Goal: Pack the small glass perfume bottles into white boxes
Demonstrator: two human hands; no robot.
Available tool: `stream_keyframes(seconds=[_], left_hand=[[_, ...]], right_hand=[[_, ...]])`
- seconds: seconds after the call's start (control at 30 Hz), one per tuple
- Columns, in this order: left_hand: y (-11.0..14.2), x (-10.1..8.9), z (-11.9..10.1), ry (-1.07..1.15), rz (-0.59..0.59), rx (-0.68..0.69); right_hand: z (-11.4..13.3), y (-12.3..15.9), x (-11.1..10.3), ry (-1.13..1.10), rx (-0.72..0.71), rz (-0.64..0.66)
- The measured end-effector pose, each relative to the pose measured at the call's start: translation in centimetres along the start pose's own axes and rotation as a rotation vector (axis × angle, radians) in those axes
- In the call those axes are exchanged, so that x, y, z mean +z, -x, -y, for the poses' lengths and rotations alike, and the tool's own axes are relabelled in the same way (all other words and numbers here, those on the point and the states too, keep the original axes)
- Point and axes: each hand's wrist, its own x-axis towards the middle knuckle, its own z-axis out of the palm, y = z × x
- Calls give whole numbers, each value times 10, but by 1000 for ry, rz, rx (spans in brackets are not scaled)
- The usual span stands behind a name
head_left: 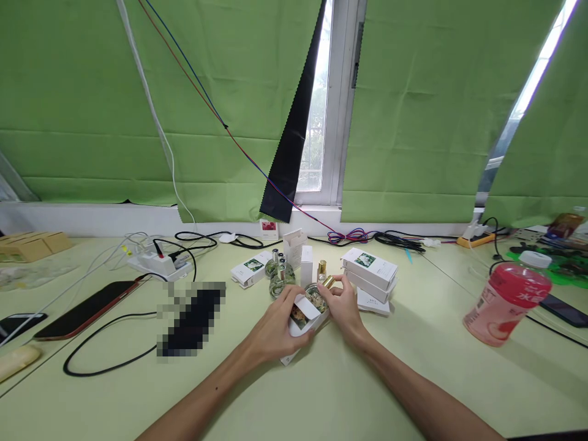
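Observation:
My left hand (274, 327) grips a small white box (304, 318) with its flap open, low over the table. My right hand (343, 306) is closed on a round green floral bottle (316, 297) with a gold cap (327, 282), and the bottle sits at the box's open mouth. Just behind stand two or three similar bottles (279, 275) and another gold-capped one (322, 268). A stack of white boxes (370, 272) lies right of my hands.
A pink drink bottle (505, 303) stands at the right. A phone (87, 309), a power strip (156, 262) and loose cables lie at the left. More white boxes (252, 268) stand near the window wall. Cardboard boxes (32, 245) sit far left.

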Motion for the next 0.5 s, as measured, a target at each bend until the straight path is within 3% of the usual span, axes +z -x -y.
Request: stream_keyframes(seconds=[0.5], left_hand=[[0,1,1,-13,19,-7]], right_hand=[[0,3,1,2,15,21]])
